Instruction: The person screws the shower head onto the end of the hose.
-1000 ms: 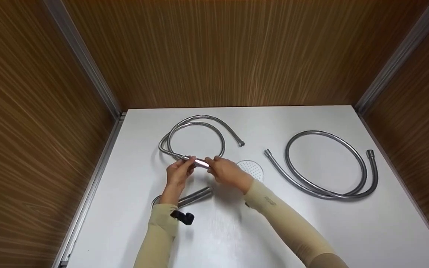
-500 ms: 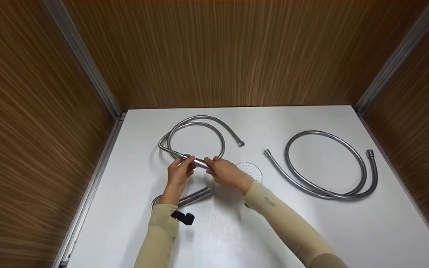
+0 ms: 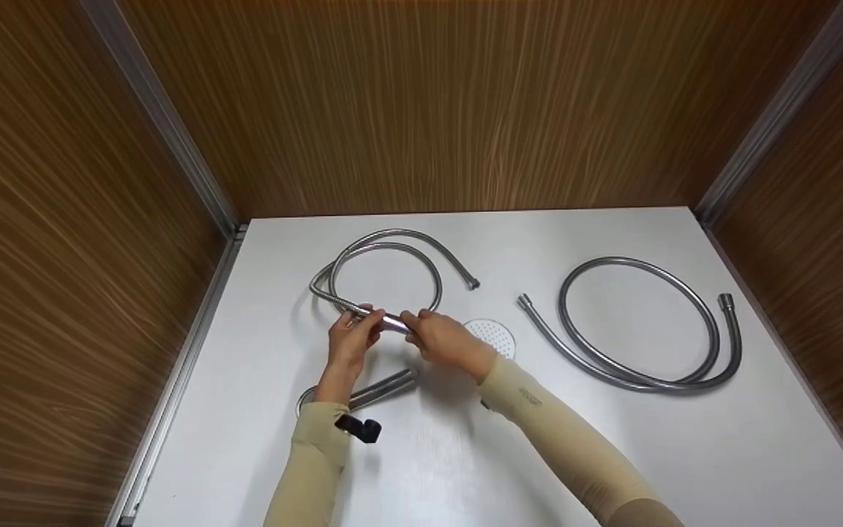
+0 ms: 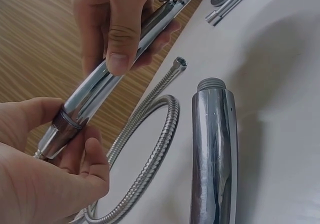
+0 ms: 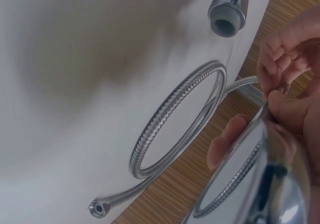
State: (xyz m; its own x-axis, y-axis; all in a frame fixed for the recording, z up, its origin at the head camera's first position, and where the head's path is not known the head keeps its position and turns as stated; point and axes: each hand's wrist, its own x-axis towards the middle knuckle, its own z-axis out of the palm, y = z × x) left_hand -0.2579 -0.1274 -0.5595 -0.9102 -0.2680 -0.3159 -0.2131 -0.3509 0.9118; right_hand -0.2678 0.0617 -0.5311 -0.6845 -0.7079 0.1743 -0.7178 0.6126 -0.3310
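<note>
My right hand (image 3: 445, 338) grips the chrome handle of a shower head (image 3: 396, 323). Its round white perforated face shows beside the right wrist. At the handle's end, the fingers of my left hand (image 3: 350, 342) pinch the chrome connector (image 4: 56, 138) of a metal shower hose (image 4: 161, 149). In the left wrist view the connector sits against the handle's end; how far it is threaded on is hidden. The hose lies looped on the white table, its other end loose. A second shower head (image 3: 385, 386) lies below my left hand, its threaded end bare.
A second, greyer shower hose (image 3: 562, 304) lies coiled on the right of the table (image 3: 758, 439), both ends loose. Wood-grain panels (image 3: 465, 110) with metal frame posts stand at the back and both sides.
Both hands stay almost in place, the left fingers shifting only slightly about the connector. The shower head face tilts a little. The other things have not moved.
</note>
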